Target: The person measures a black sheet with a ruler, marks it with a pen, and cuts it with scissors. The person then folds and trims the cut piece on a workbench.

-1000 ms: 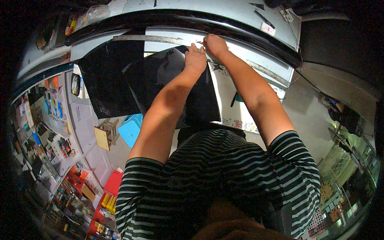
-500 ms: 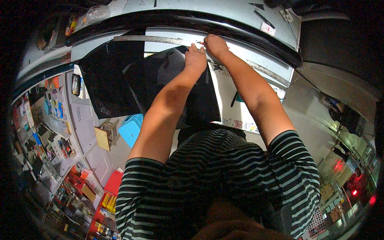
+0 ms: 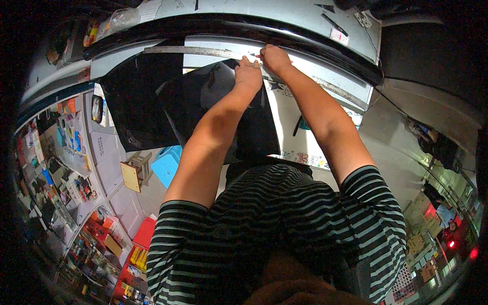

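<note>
A long steel ruler lies across the lit white worktop. My left hand rests at its right end with the fingers stretched out flat, beside the edge of a glossy black sheet. The sheet hangs over the table's near edge in overlapping panels. Just right of it, my right hand is closed around a slim red tool. Only small red bits show on either side of the fist, so its kind is unclear. Behind both hands stretches a long glossy black roll.
A second graduated ruler lies right of my forearm. Beyond the roll are a black pen-like stick and a small white box. On the left floor stand a wooden stool and a blue plastic stool, near cluttered shelves.
Hardly anything differs. My right hand has shifted very slightly, with the red tool still in it; my left hand stays in the same place.
</note>
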`<action>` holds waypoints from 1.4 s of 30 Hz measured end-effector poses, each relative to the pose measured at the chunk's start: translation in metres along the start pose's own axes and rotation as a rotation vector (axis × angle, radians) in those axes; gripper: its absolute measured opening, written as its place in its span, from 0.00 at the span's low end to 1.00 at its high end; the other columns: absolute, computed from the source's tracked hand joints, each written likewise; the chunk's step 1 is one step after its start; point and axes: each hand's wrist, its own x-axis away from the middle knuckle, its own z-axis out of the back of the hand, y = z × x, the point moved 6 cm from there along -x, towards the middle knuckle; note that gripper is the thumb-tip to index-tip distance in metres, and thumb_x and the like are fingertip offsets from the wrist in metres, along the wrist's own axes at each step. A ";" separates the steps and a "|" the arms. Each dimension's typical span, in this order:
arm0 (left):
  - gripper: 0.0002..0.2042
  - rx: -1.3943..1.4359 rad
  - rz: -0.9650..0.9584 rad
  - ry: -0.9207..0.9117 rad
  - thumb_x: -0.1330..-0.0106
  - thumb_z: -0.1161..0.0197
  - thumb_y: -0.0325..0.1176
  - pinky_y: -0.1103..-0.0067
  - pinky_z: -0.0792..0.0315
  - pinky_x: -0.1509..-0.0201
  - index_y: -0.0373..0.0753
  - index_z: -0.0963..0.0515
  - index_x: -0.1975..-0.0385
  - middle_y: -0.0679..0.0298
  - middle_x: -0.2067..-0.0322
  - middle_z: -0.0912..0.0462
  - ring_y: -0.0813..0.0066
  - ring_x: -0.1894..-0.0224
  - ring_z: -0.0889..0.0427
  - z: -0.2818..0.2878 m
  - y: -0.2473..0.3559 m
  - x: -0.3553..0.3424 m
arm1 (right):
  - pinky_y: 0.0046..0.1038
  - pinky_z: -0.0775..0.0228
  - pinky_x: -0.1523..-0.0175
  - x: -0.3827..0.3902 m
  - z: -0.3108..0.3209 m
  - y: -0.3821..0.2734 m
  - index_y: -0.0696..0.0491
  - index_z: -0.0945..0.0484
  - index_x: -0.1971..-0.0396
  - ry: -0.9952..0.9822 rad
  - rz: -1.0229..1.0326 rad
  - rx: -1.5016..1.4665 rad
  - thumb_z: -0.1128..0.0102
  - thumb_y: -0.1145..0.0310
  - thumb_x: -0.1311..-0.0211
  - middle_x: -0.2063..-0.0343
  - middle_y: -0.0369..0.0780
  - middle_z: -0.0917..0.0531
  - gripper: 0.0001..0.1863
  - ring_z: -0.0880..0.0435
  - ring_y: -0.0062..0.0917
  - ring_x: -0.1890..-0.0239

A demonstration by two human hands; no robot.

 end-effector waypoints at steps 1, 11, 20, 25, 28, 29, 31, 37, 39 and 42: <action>0.28 0.003 -0.002 0.024 0.25 0.49 0.40 0.56 0.33 0.32 0.40 0.35 0.25 0.35 0.25 0.42 0.41 0.27 0.36 -0.002 0.000 -0.001 | 0.46 0.19 0.53 0.001 0.000 0.001 0.55 0.14 0.66 -0.003 -0.001 -0.001 0.37 0.64 0.35 0.59 0.49 0.14 0.10 0.12 0.46 0.57; 0.33 -0.014 0.001 0.083 0.28 0.39 0.47 0.55 0.30 0.33 0.41 0.34 0.25 0.35 0.26 0.40 0.40 0.29 0.34 -0.007 -0.001 -0.006 | 0.46 0.19 0.52 0.005 0.000 0.007 0.54 0.14 0.66 0.019 -0.003 0.000 0.37 0.62 0.34 0.59 0.50 0.14 0.11 0.12 0.47 0.57; 0.33 -0.050 0.015 0.065 0.28 0.39 0.49 0.57 0.29 0.33 0.43 0.34 0.25 0.37 0.26 0.39 0.42 0.29 0.33 -0.006 0.001 -0.006 | 0.46 0.20 0.50 0.010 0.002 0.008 0.53 0.14 0.64 0.015 -0.013 0.006 0.36 0.63 0.35 0.58 0.49 0.15 0.10 0.13 0.46 0.55; 0.34 -0.030 0.011 0.065 0.28 0.38 0.48 0.57 0.30 0.32 0.41 0.34 0.25 0.36 0.26 0.39 0.42 0.29 0.34 -0.011 0.000 -0.009 | 0.46 0.20 0.50 0.010 0.001 0.011 0.54 0.14 0.65 -0.011 -0.038 0.033 0.35 0.63 0.35 0.59 0.49 0.15 0.10 0.13 0.46 0.55; 0.34 -0.020 0.007 0.068 0.29 0.38 0.48 0.56 0.31 0.32 0.41 0.34 0.25 0.36 0.26 0.40 0.42 0.29 0.34 -0.009 0.000 -0.008 | 0.46 0.20 0.51 0.014 0.003 0.014 0.54 0.14 0.65 0.020 -0.027 -0.025 0.35 0.62 0.34 0.59 0.49 0.15 0.11 0.13 0.46 0.56; 0.34 -0.022 0.006 0.068 0.29 0.38 0.48 0.56 0.31 0.32 0.41 0.34 0.25 0.36 0.26 0.40 0.42 0.29 0.34 -0.008 0.000 -0.007 | 0.46 0.20 0.51 0.015 0.003 0.015 0.54 0.14 0.66 0.013 -0.026 -0.017 0.35 0.62 0.34 0.59 0.49 0.15 0.11 0.13 0.46 0.56; 0.31 -0.011 0.002 0.047 0.26 0.43 0.43 0.56 0.33 0.31 0.40 0.35 0.25 0.35 0.25 0.42 0.41 0.28 0.36 -0.005 0.002 -0.005 | 0.46 0.20 0.51 0.016 0.000 0.021 0.54 0.14 0.66 -0.011 -0.036 0.014 0.35 0.61 0.33 0.59 0.49 0.15 0.11 0.13 0.46 0.56; 0.27 0.041 0.012 -0.015 0.21 0.56 0.36 0.56 0.37 0.30 0.39 0.38 0.23 0.37 0.23 0.46 0.42 0.24 0.40 0.004 0.003 0.000 | 0.46 0.22 0.51 0.025 -0.003 0.034 0.54 0.13 0.64 0.019 -0.064 -0.027 0.37 0.59 0.31 0.60 0.49 0.15 0.13 0.14 0.48 0.55; 0.27 0.040 0.016 -0.021 0.22 0.57 0.35 0.56 0.37 0.29 0.40 0.38 0.23 0.38 0.23 0.46 0.42 0.24 0.41 0.005 0.002 0.001 | 0.46 0.23 0.51 0.037 0.003 0.037 0.54 0.14 0.64 0.117 -0.073 -0.116 0.36 0.60 0.32 0.60 0.49 0.15 0.12 0.15 0.48 0.55; 0.27 0.067 0.010 0.065 0.24 0.51 0.39 0.56 0.37 0.28 0.43 0.34 0.25 0.40 0.24 0.42 0.44 0.26 0.37 0.005 -0.003 0.008 | 0.45 0.23 0.51 0.072 0.010 0.044 0.55 0.15 0.64 0.238 -0.127 -0.148 0.34 0.62 0.33 0.61 0.49 0.16 0.11 0.16 0.48 0.56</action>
